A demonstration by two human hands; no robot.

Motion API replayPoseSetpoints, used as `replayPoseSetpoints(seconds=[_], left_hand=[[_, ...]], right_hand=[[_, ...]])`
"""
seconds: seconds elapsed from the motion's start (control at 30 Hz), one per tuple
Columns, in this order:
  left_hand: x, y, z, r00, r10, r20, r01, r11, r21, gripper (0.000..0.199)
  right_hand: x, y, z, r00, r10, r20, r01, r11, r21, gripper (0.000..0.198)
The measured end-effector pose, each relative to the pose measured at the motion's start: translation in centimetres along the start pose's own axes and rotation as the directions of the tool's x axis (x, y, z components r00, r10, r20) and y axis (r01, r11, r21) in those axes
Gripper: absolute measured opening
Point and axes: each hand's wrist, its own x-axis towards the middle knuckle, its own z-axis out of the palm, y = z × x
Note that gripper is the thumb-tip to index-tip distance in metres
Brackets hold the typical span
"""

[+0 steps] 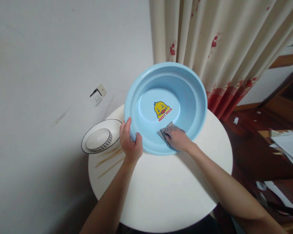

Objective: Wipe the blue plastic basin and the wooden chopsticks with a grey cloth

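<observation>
A light blue plastic basin [192,97] with a yellow duck picture and the words "MEET DUCK" on its bottom is tilted towards me above the table. My left hand [131,140] grips its rim at the lower left, thumb on the near side. Inside the basin, my right hand [177,138] is closed on a grey cloth [164,132], which is pressed against the near inner wall. Part of the cloth is hidden under the fingers.
The basin is over a round white table [161,191]. To the left, a small bowl [99,139] sits in a larger dark-rimmed dish [114,125], with several chopsticks [109,158] nearby. A wall socket [96,98] and a curtain [190,32] are behind. Papers [288,146] lie at right.
</observation>
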Motion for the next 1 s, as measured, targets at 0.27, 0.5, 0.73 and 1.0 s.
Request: replayPoseSetpoints(seconds=[0.27,0.5,0.73,1.0], left_hand=[[0.1,0.0,0.1,0.999,-0.003,-0.038,0.001,0.999,-0.044,0.065],[0.2,0.2,0.2,0.999,-0.027,-0.033,0.025,0.998,-0.055,0.067],[0.0,-0.1,0.2,1.000,0.004,-0.008,-0.004,0.999,-0.050,0.064],[0.2,0.1,0.2,0.999,-0.022,-0.032,0.019,0.998,-0.066,0.065]], right_hand=[[0.3,-0.6,1.3,0.953,-0.290,-0.091,0.303,0.882,0.360,0.040],[-0.2,-0.9,0.2,0.998,-0.061,0.002,0.060,0.983,0.172,0.037],[0.1,-0.8,-0.1,0.988,0.136,-0.072,-0.139,0.990,-0.040,0.034],[0.1,-1.1,0.3,0.994,-0.101,-0.029,0.104,0.977,0.188,0.032]])
